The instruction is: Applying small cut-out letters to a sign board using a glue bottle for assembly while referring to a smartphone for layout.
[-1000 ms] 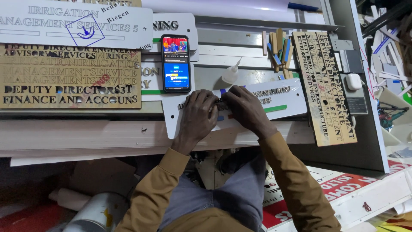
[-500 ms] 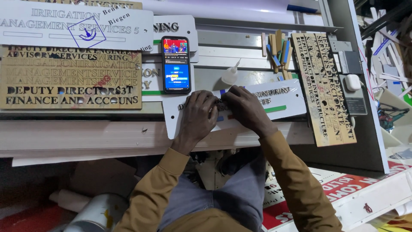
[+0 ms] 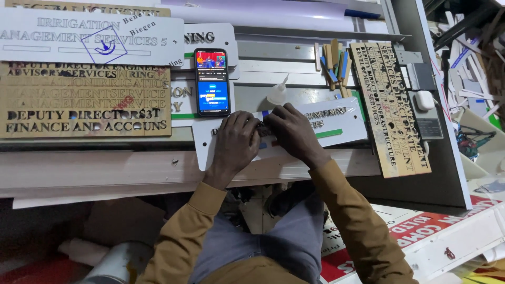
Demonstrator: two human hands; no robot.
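Lying under both hands' fingers (image 3: 252,126): sign plate (image 3: 336,123)

A smartphone (image 3: 212,81) with a lit screen lies near the middle of the workbench (image 3: 105,168), a small white glue bottle (image 3: 278,93) just to its right. Wooden letter-cut boards sit at the bench's left side (image 3: 84,100) and right edge (image 3: 389,105), with loose wooden strips (image 3: 332,60) toward the back edge.

We see a grey bench (image 3: 294,71) carrying a white sign (image 3: 336,123), a phone (image 3: 212,81), a glue bottle (image 3: 278,93), brown letter boards (image 3: 84,100) and wooden sticks (image 3: 332,60).
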